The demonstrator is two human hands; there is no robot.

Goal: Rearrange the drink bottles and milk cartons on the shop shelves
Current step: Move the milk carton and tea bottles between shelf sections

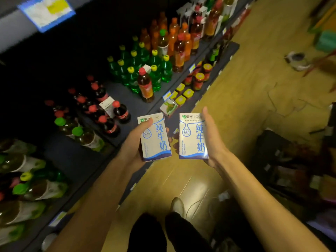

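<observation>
I hold two white-and-blue milk cartons upright in front of me, above the aisle floor. My left hand (133, 142) grips the left milk carton (156, 140), thumb across its front near the top. My right hand (213, 137) grips the right milk carton (192, 137) from its right side. To the left, the dark shelf (134, 104) carries cola bottles (121, 111), green soda bottles (156, 77), a red-capped tea bottle (145, 86) at the shelf front and orange-brown tea bottles (179, 51) further along.
Green-capped tea bottles (85, 137) stand and lie at the near left. A lower shelf holds yellow-lidded jars (199, 81) and a small green carton (170, 107). Yellow wooden floor (245, 88) runs to the right; dark crates (283, 160) sit at right. My legs and shoe (178, 206) are below.
</observation>
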